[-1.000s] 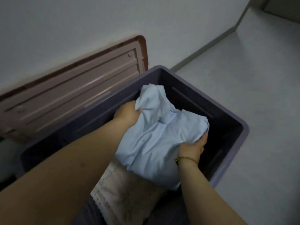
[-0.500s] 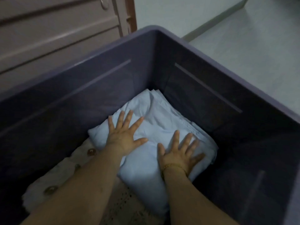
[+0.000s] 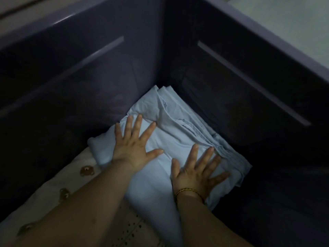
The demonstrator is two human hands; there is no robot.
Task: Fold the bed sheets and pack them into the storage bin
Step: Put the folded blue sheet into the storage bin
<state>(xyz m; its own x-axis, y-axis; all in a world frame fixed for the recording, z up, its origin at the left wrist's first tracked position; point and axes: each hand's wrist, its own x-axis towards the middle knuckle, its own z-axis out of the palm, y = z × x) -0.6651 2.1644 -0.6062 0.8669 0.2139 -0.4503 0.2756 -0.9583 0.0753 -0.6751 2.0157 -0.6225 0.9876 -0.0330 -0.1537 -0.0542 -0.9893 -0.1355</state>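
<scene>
Two bare forearms reach in from the bottom of the frame, down into a deep, dim container. At the lower left, beneath the left arm, lies a cream cloth point(image 3: 49, 191) dotted with small brown motifs; whether it is a sheet I cannot tell. A thin gold bracelet point(image 3: 188, 191) circles the right wrist. Just beyond, both hands lie flat with the fingers spread and straight, gripping nothing: the left hand point(image 3: 131, 145) presses the middle left of a folded pale blue bed sheet point(image 3: 165, 139), and the right hand point(image 3: 195, 173) presses its lower right, near the stacked edges. The sheet sits on the floor of the purple storage bin point(image 3: 80, 56), its far end tucked toward the corner at frame centre, its near end overlapping the cream cloth. The step looks like flattening the bundle in place. To do that well, I would judge that the palms should bear down evenly, squeeze out trapped air, smooth the ridge by the left fingertips, and keep the layered edges squared to the bin wall. Above the rim, at the upper right, pale floor point(image 3: 293, 20) shows.
</scene>
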